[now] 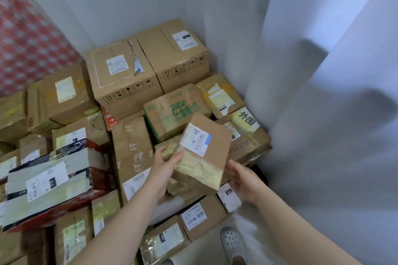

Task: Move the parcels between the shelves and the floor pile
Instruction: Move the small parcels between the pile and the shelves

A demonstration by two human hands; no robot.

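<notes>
Far left: red patterned block (pixel 25 34) is standing against the wall (pixel 323 71); below it a red-black pack (pixel 49 185) is lying tilted on the pile (pixel 129 146) of taped cartons. The pile is filling the corner, with two big cartons (pixel 120 75) sitting at the back and a green-printed box (pixel 176 112) lying in front of them. Centre: left hand (pixel 163 163) is gripping the parcel (pixel 202 153) at its near-left corner, thumb curling over the top edge, the other fingers going under it and out of sight. The parcel is being held tilted above the pile, label side up, its far end rising over the green-printed box. Right of it: right hand (pixel 241 178) is hanging with the palm turned to the parcel and fingers loosely spread, their tips at the parcel's lower right edge; contact cannot be told. Lower right: a white shoe (pixel 233 243) is standing on the floor beside the pile.
</notes>
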